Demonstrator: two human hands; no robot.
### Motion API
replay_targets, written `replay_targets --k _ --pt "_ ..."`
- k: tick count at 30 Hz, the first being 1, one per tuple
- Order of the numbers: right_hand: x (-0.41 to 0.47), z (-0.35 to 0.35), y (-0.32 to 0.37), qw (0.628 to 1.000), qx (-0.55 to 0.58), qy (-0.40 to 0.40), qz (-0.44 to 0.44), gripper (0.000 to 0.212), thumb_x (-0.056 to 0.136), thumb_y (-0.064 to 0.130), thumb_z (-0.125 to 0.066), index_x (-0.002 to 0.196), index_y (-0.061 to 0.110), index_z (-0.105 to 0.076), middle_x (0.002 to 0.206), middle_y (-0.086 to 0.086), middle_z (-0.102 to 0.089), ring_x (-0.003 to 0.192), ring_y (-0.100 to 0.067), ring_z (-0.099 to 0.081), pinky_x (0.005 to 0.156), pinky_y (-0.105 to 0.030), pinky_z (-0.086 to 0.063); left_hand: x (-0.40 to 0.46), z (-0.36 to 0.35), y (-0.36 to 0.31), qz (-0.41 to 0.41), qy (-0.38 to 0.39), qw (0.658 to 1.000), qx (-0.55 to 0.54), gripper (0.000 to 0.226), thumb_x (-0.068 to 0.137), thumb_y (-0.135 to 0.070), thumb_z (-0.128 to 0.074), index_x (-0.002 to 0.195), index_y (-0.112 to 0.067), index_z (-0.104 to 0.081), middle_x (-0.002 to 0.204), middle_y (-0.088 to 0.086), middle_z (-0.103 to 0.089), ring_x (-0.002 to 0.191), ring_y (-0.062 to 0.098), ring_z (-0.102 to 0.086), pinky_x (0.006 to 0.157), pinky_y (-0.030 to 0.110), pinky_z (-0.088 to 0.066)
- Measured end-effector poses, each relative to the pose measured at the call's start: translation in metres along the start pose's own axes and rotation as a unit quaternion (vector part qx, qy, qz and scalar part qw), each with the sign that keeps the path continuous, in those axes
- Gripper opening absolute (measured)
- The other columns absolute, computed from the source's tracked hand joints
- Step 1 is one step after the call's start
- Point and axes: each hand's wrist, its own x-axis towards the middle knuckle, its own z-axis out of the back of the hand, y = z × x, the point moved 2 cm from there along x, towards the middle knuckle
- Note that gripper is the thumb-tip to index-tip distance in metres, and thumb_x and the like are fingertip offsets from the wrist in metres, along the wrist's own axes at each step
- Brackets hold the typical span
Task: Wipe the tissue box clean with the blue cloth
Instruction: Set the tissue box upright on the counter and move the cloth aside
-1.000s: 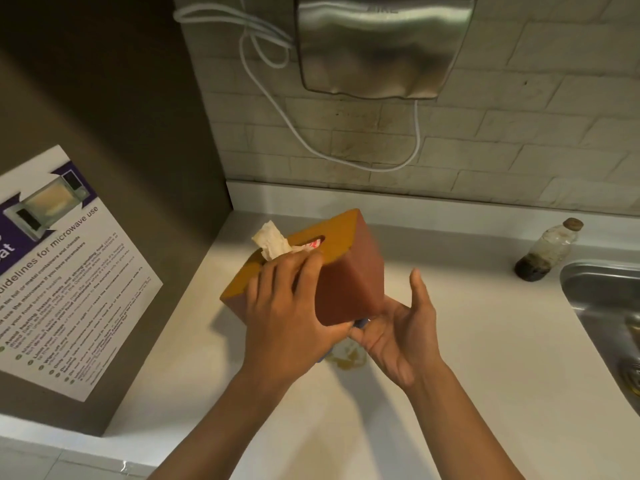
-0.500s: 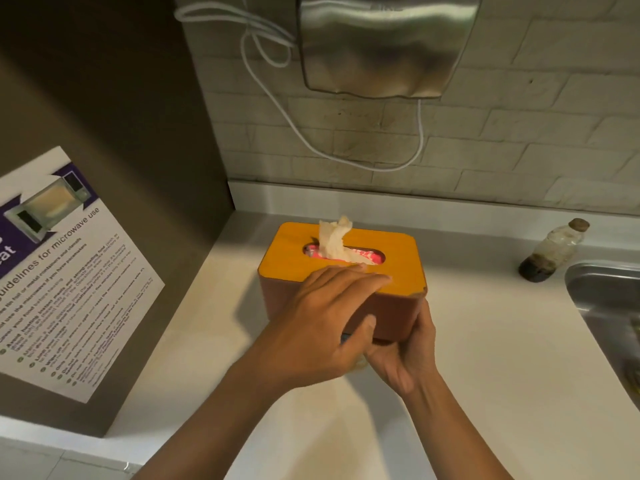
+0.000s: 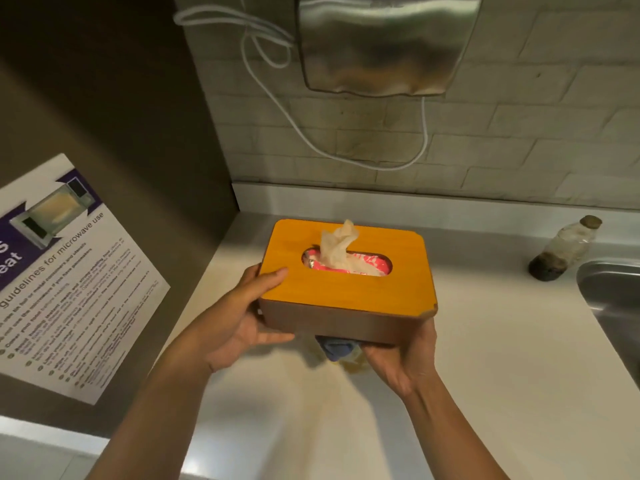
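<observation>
A wooden tissue box [image 3: 346, 292] with an orange lid and brown sides is held upright above the white counter, a tissue sticking out of its oval slot. My left hand [image 3: 239, 320] grips its left end, thumb on the lid. My right hand [image 3: 401, 358] supports the box from below at the right front corner. A small part of the blue cloth [image 3: 335, 348] shows under the box, pressed between my right fingers and the bottom; most of it is hidden.
A white counter [image 3: 485, 358] runs to a tiled wall. A steel sink [image 3: 613, 299] is at the right edge, a dirty plastic bottle [image 3: 564, 249] beside it. A steel dryer [image 3: 381, 43] with a white cable hangs above. A microwave poster [image 3: 62, 271] is on the left wall.
The box went from tilted on its side to upright. My left hand moved off the front of the lid to the box's left end. The right hand stays underneath.
</observation>
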Motion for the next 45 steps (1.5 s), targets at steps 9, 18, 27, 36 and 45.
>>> replay_targets --k 9,18,27,36,45 --pt "0.006 0.025 -0.003 0.972 -0.209 -0.087 -0.059 0.03 0.087 0.04 -0.063 0.102 0.019 -0.079 0.109 -0.013 -0.073 0.097 -0.024 -0.073 0.071 -0.033 -0.06 0.02 0.052 0.031 -0.04 -0.06 0.989 -0.131 0.06 0.084 -0.04 -0.076 0.139 -0.023 -0.06 0.135 0.013 -0.068 0.12 0.034 -0.068 0.089 0.058 -0.057" --pt "-0.005 0.018 -0.002 0.94 -0.322 -0.101 -0.049 0.055 0.094 0.055 -0.049 0.126 0.013 -0.065 0.123 -0.014 -0.068 0.115 -0.03 -0.064 0.1 -0.048 -0.049 0.021 0.09 0.046 -0.054 -0.087 0.982 -0.157 0.055 0.09 -0.036 -0.074 0.141 -0.021 -0.06 0.134 0.014 -0.068 0.119 0.032 -0.069 0.086 0.055 -0.058" --pt "-0.028 -0.005 0.003 0.807 -0.563 -0.174 0.043 0.029 0.075 0.052 -0.076 0.094 0.031 -0.069 0.094 0.01 -0.072 0.096 -0.018 -0.066 0.092 -0.049 -0.054 0.023 0.073 0.094 -0.016 -0.072 0.986 -0.149 0.068 0.08 -0.028 -0.073 0.145 -0.02 -0.054 0.143 0.015 -0.061 0.133 0.038 -0.056 0.104 0.066 -0.047" --pt "-0.056 0.021 -0.005 0.801 -0.55 -0.234 0.04 0.015 0.078 0.042 -0.077 0.091 0.036 -0.074 0.093 0.015 -0.074 0.098 -0.015 -0.067 0.089 -0.041 -0.055 0.014 0.069 0.114 -0.007 -0.049 0.995 0.082 0.057 0.077 -0.057 -0.068 0.131 -0.042 -0.058 0.132 -0.009 -0.068 0.119 0.014 -0.066 0.106 0.043 -0.05" --pt "-0.053 0.02 -0.012 0.761 -0.588 -0.263 0.075 0.008 0.084 0.048 -0.07 0.08 0.047 -0.064 0.087 0.03 -0.064 0.086 -0.002 -0.061 0.084 -0.033 -0.049 0.022 0.075 0.093 -0.041 -0.025 0.978 0.203 0.044 0.078 -0.066 -0.068 0.118 -0.048 -0.068 0.117 -0.021 -0.074 0.111 0.007 -0.069 0.105 0.036 -0.05"
